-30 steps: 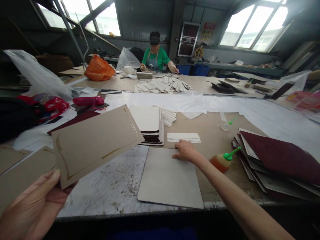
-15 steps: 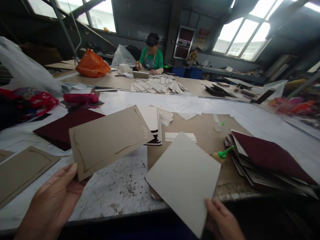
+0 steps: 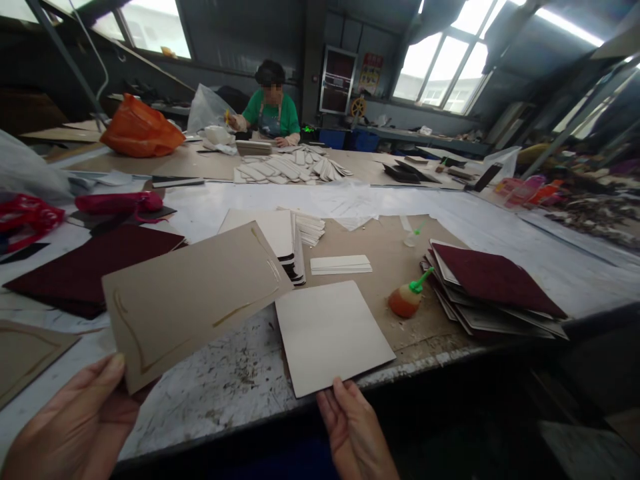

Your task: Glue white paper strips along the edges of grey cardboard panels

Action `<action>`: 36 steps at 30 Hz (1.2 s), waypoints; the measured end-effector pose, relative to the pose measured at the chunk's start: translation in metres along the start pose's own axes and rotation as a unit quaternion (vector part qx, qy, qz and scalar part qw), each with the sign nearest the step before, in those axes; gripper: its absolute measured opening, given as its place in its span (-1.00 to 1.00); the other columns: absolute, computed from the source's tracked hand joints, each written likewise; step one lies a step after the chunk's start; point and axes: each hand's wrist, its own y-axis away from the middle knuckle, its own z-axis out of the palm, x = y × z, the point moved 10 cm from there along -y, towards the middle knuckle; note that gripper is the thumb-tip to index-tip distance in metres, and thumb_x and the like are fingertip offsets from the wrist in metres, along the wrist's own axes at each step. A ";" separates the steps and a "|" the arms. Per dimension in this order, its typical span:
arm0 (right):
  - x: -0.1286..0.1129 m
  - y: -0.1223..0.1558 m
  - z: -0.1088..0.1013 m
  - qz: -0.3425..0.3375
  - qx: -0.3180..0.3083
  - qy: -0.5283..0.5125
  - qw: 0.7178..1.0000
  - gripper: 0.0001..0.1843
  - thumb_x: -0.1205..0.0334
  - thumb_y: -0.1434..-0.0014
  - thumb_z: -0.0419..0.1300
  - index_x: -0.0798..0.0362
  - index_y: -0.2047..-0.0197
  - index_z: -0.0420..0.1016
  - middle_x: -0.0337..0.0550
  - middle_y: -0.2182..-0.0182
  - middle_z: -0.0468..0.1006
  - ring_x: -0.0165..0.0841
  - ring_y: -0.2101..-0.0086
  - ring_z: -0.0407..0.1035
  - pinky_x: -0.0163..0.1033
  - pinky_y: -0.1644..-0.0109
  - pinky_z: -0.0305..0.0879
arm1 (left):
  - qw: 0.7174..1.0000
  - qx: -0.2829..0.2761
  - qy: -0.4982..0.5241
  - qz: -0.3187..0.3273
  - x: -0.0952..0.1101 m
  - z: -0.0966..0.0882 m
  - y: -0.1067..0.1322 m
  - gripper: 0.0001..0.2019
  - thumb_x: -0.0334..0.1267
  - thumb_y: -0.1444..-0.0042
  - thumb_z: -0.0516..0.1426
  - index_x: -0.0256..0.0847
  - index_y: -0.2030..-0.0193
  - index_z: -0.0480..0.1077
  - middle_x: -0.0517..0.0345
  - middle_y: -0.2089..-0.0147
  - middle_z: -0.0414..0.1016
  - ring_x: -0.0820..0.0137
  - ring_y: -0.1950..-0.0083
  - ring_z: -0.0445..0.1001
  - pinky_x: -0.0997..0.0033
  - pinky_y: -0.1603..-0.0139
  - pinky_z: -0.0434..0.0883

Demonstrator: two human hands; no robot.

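Observation:
My left hand (image 3: 83,410) pinches the lower left corner of a tan cardboard panel (image 3: 195,300), held tilted above the table. Lines of brownish glue run along the panel's edges. With thumb and fingers, my right hand (image 3: 353,423) grips the near edge of a white board (image 3: 333,337), which lies low over the table's front edge. Whether its far side rests on the table I cannot tell. Behind and right of it stands a round glue bottle (image 3: 405,301) with a green nozzle. Narrow white strips (image 3: 341,265) lie just beyond the board.
Maroon-covered boards (image 3: 500,280) are stacked at right; maroon sheets (image 3: 90,267) lie at left. A pile of white boards (image 3: 260,230) sits behind the tan panel. Another glued panel (image 3: 30,353) is at far left. Across the table a person in green (image 3: 273,110) works beside scattered pieces (image 3: 290,167).
My right hand has swung the white board leftward and turned it flatter, uncovering the glue bottle. My left hand still holds the tan panel, now further left in view. The view has shifted right.

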 end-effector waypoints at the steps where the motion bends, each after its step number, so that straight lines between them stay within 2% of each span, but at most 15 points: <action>1: 0.000 -0.002 0.003 -0.011 -0.008 0.001 1.000 -0.52 0.26 0.39 0.50 0.11 0.39 0.37 -0.25 0.40 0.56 -0.41 0.28 0.46 -0.33 0.14 0.41 | 0.999 -0.002 0.026 -0.035 -0.008 0.003 0.003 -0.89 -0.15 0.03 0.19 -0.06 0.35 0.47 0.40 0.33 0.57 0.40 0.23 0.48 0.37 0.25 0.49; 3: 0.000 -0.005 0.006 -0.036 -0.018 0.002 0.999 -0.54 0.23 0.34 0.49 0.09 0.38 0.38 -0.26 0.38 0.56 -0.42 0.27 0.45 -0.34 0.10 0.39 | 0.994 -0.001 0.063 -0.094 -0.019 0.009 0.010 -0.93 -0.22 0.00 0.17 -0.09 0.36 0.47 0.38 0.33 0.57 0.44 0.21 0.46 0.47 0.23 0.48; 6: -0.002 -0.009 0.006 -0.052 -0.021 0.010 0.998 -0.52 0.17 0.36 0.49 0.06 0.38 0.37 -0.28 0.37 0.54 -0.41 0.23 0.44 -0.34 0.06 0.36 | 0.991 0.009 0.070 -0.113 -0.020 0.017 0.017 -0.95 -0.32 0.04 0.16 -0.13 0.40 0.45 0.32 0.35 0.56 0.43 0.22 0.46 0.53 0.28 0.49; 8: 0.002 -0.008 0.004 -0.008 -0.032 0.064 0.997 -0.50 0.09 0.34 0.47 0.10 0.35 0.37 -0.20 0.36 0.55 -0.38 0.24 0.45 -0.34 0.12 0.37 | 0.989 0.017 0.077 -0.122 -0.017 0.022 0.022 -0.91 -0.37 0.13 0.18 -0.17 0.41 0.44 0.26 0.39 0.54 0.45 0.28 0.45 0.58 0.35 0.49; 10: 0.014 -0.003 0.002 0.077 -0.062 0.195 0.976 -0.49 -0.06 0.24 0.39 0.14 0.36 0.37 -0.12 0.43 0.54 -0.37 0.41 0.46 -0.37 0.39 0.38 | 0.987 0.019 0.080 -0.135 -0.013 0.029 0.028 -0.84 -0.39 0.24 0.21 -0.21 0.41 0.42 0.24 0.43 0.51 0.47 0.37 0.44 0.62 0.41 0.47; 12: 0.011 0.004 0.005 0.079 -0.116 0.375 0.916 -0.52 -0.17 0.10 0.26 0.13 0.43 0.36 -0.14 0.56 0.50 -0.44 0.63 0.36 -0.41 0.62 0.21 | 0.987 0.003 0.076 -0.142 -0.009 0.038 0.034 -0.75 -0.39 0.33 0.24 -0.26 0.39 0.40 0.24 0.44 0.50 0.49 0.43 0.43 0.62 0.43 0.45; 13: 0.001 0.007 0.014 0.020 -0.147 0.463 0.874 -0.54 -0.17 0.02 0.19 0.12 0.47 0.35 -0.18 0.61 0.46 -0.46 0.68 0.30 -0.41 0.65 0.15 | 0.988 -0.010 0.074 -0.139 -0.006 0.043 0.037 -0.72 -0.37 0.36 0.26 -0.27 0.38 0.39 0.23 0.44 0.51 0.48 0.42 0.44 0.61 0.42 0.45; 15: -0.029 0.023 0.051 -0.188 -0.209 0.577 0.767 -0.62 -0.07 -0.12 0.08 0.09 0.47 0.38 -0.19 0.59 0.44 -0.44 0.61 0.31 -0.37 0.52 0.20 | 0.989 -0.029 0.073 -0.124 -0.001 0.051 0.040 -0.66 -0.31 0.39 0.30 -0.30 0.38 0.39 0.20 0.43 0.51 0.46 0.42 0.45 0.59 0.41 0.44; 17: -0.051 0.052 0.094 -0.381 -0.259 0.606 0.648 -0.75 0.11 -0.20 0.04 0.06 0.38 0.43 -0.17 0.50 0.47 -0.39 0.46 0.35 -0.34 0.34 0.25 | 0.991 -0.046 0.070 -0.108 0.002 0.056 0.042 -0.63 -0.22 0.40 0.32 -0.30 0.38 0.38 0.19 0.46 0.51 0.44 0.42 0.46 0.57 0.41 0.43; 19: -0.060 0.079 0.131 -0.497 -0.302 0.594 0.555 -0.85 0.26 -0.21 0.04 0.03 0.26 0.43 -0.17 0.42 0.48 -0.38 0.39 0.36 -0.34 0.27 0.25 | 0.993 -0.060 0.051 -0.086 0.005 0.060 0.045 -0.62 -0.14 0.35 0.31 -0.27 0.37 0.36 0.22 0.50 0.49 0.44 0.45 0.45 0.55 0.43 0.41; 21: -0.066 0.095 0.163 -0.552 -0.323 0.584 0.500 -0.86 0.34 -0.20 0.05 0.04 0.22 0.42 -0.18 0.41 0.48 -0.40 0.38 0.36 -0.35 0.27 0.25 | 0.997 -0.069 0.001 -0.043 0.014 0.062 0.048 -0.64 -0.06 0.26 0.27 -0.24 0.37 0.34 0.24 0.53 0.46 0.44 0.48 0.44 0.55 0.45 0.38; 24: -0.072 0.108 0.205 -0.580 -0.326 0.579 0.471 -0.87 0.33 -0.20 0.05 0.06 0.28 0.42 -0.18 0.43 0.48 -0.39 0.39 0.35 -0.35 0.28 0.23 | 0.988 -0.061 -0.121 0.068 0.040 0.066 0.059 -0.68 0.01 0.10 0.17 -0.21 0.37 0.33 0.25 0.54 0.45 0.43 0.47 0.44 0.57 0.46 0.36; 28: -0.081 0.129 0.244 -0.611 -0.303 0.591 0.432 -0.78 0.25 -0.20 0.04 0.06 0.45 0.38 -0.20 0.53 0.43 -0.38 0.45 0.28 -0.33 0.34 0.13 | 0.918 -0.007 -0.289 0.273 0.084 0.077 0.085 -0.83 -0.09 -0.07 0.06 -0.14 0.34 0.33 0.28 0.50 0.48 0.45 0.46 0.48 0.59 0.45 0.37; 33: -0.090 0.141 0.258 -0.605 -0.248 0.637 0.407 -0.66 0.10 -0.20 0.03 0.05 0.55 0.30 -0.25 0.62 0.35 -0.45 0.57 0.19 -0.37 0.48 0.00 | 0.716 0.015 -0.382 0.585 0.125 0.115 0.142 -0.90 -0.35 -0.15 0.02 -0.22 0.19 0.29 0.18 0.39 0.51 0.48 0.47 0.48 0.58 0.39 0.38; 36: -0.085 0.137 0.254 -0.578 -0.235 0.667 0.407 -0.61 0.02 -0.18 0.04 0.05 0.59 0.29 -0.28 0.68 0.33 -0.49 0.64 0.14 -0.37 0.53 -0.04 | 0.647 0.003 -0.383 0.659 0.131 0.132 0.160 -0.88 -0.45 -0.14 0.01 -0.33 0.17 0.27 0.08 0.41 0.49 0.43 0.47 0.47 0.51 0.42 0.38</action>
